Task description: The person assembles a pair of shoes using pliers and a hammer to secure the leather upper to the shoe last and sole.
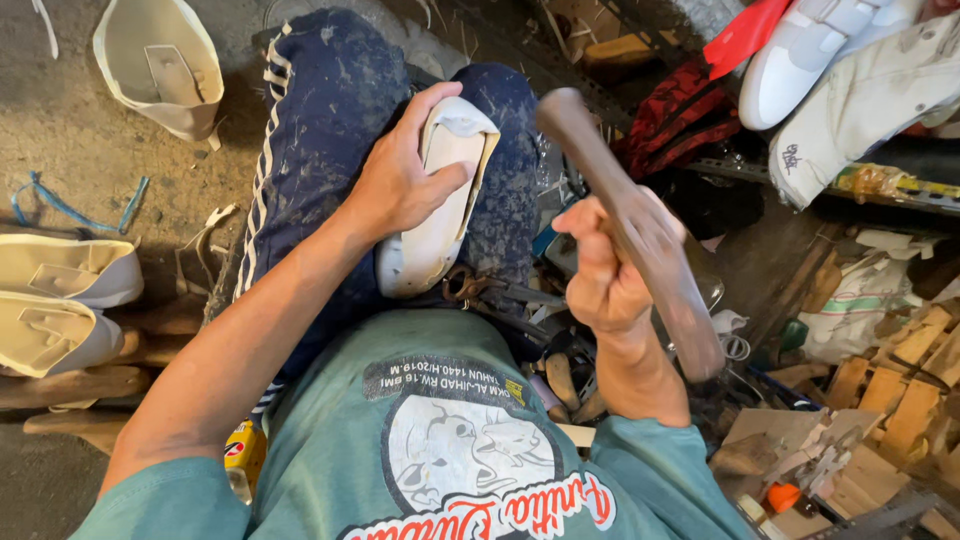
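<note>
while the left hand [400, 185] presses a white shoe upper [440, 200] down on the lap, fingers spread and curled over its rim, we judge the step in hand to be hammering the upper into shape. the right hand [600, 275] is closed tight round a brown wooden tool [625, 215], blurred, its head raised above and just right of the shoe. the shoe lies directly under the left palm, sole side facing the tool, and a short way left of the right fist. the next move, as we read it, calls for a blow landing on the exposed edge, clear of the left thumb, with the shoe kept pinned. metal pincers [470, 287] lie just below the shoe, between the hands. more white uppers [60, 300] sit well left of the left arm.
</note>
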